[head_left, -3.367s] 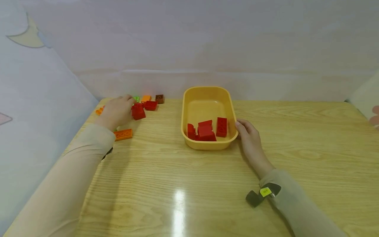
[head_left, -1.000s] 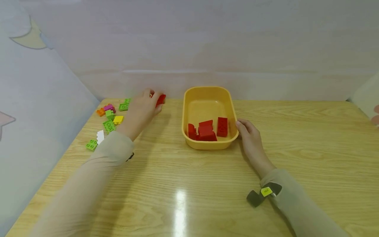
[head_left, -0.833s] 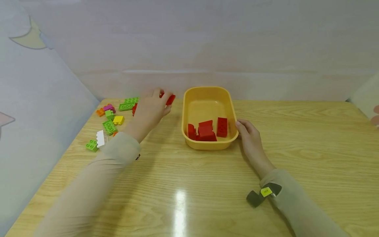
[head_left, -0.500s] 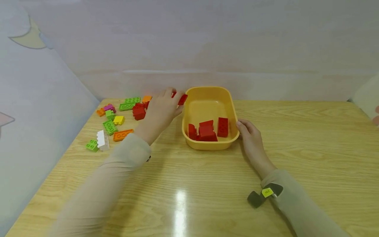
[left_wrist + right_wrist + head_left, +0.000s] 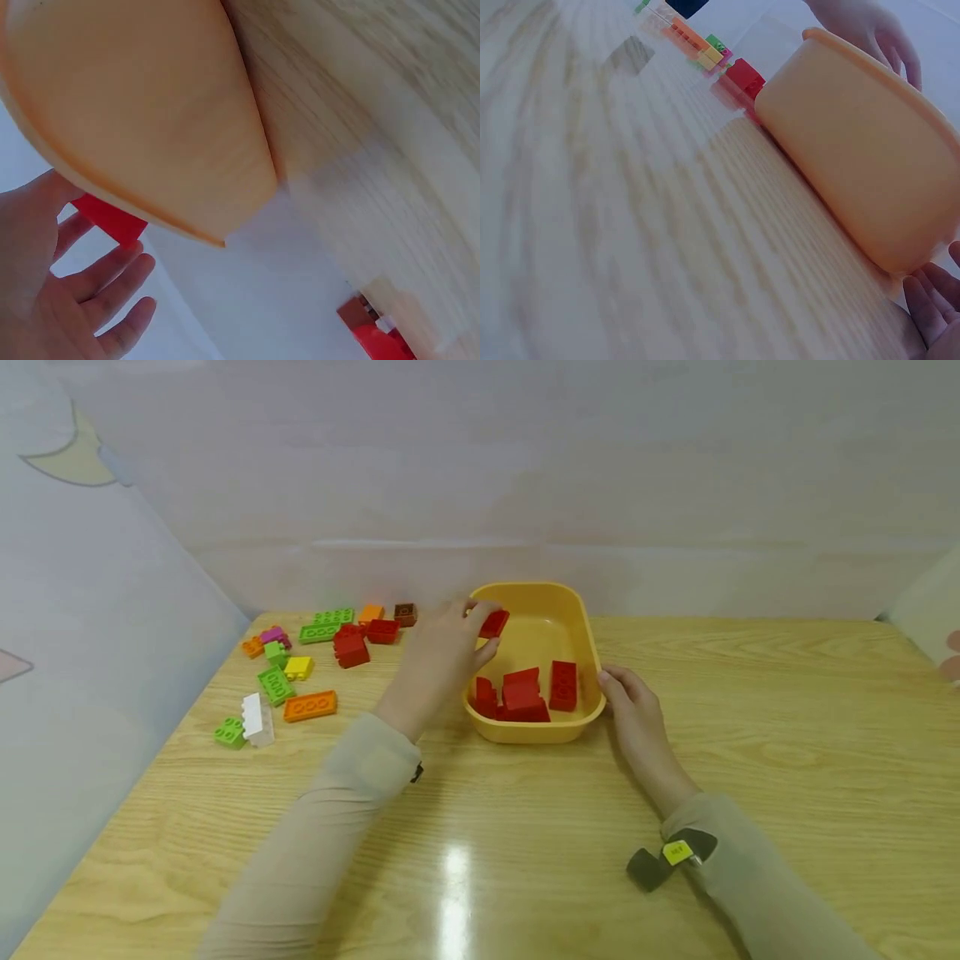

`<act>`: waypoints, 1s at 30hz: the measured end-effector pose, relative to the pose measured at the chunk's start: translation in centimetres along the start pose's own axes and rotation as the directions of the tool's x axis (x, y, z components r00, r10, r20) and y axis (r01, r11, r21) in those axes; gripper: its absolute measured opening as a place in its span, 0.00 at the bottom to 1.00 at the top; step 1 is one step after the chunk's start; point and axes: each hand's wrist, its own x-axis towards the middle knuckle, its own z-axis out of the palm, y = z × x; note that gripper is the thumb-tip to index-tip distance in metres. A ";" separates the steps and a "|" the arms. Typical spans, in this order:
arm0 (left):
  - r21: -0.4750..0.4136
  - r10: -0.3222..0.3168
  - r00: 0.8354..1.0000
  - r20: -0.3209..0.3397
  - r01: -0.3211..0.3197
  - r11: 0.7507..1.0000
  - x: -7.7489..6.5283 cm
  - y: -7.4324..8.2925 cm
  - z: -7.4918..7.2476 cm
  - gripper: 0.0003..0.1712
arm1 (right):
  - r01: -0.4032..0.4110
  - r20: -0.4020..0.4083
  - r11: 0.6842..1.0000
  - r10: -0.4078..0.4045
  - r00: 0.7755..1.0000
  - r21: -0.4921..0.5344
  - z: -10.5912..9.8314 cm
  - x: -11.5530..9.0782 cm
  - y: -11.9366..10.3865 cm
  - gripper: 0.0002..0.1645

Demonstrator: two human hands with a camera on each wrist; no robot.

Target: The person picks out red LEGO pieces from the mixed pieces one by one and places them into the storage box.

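Observation:
My left hand (image 5: 442, 652) holds a red toy building brick (image 5: 495, 624) between thumb and fingers, above the left side of a yellow plastic tub (image 5: 543, 732). In the left wrist view that red brick (image 5: 112, 219) shows beside the tub's rim. Inside the tub's near end lie several red bricks, among them a studded one (image 5: 563, 685) at the right. My right hand (image 5: 637, 727) holds the tub's right side near the front corner, thumb at the rim. In the right wrist view its fingertips (image 5: 922, 296) are against the tub's outer wall.
Loose bricks lie at the table's left: red ones (image 5: 351, 648), a brown one (image 5: 405, 613), an orange one (image 5: 311, 705), a yellow one (image 5: 298, 667), a white one (image 5: 257, 720) and several green ones (image 5: 276, 685). A wall (image 5: 525, 485) stands behind the table (image 5: 525, 860).
My left hand has picked up a red brick from the pile at the left and carried it right, over the tub. The right hand has stayed at the tub's side.

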 end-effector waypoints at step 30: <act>0.183 0.001 0.931 0.364 -0.073 0.980 -0.2 1.6 0.8 0.26 | 0.000 -0.008 1.000 0.000 1.000 0.011 0.1 0.0 0.2 0.33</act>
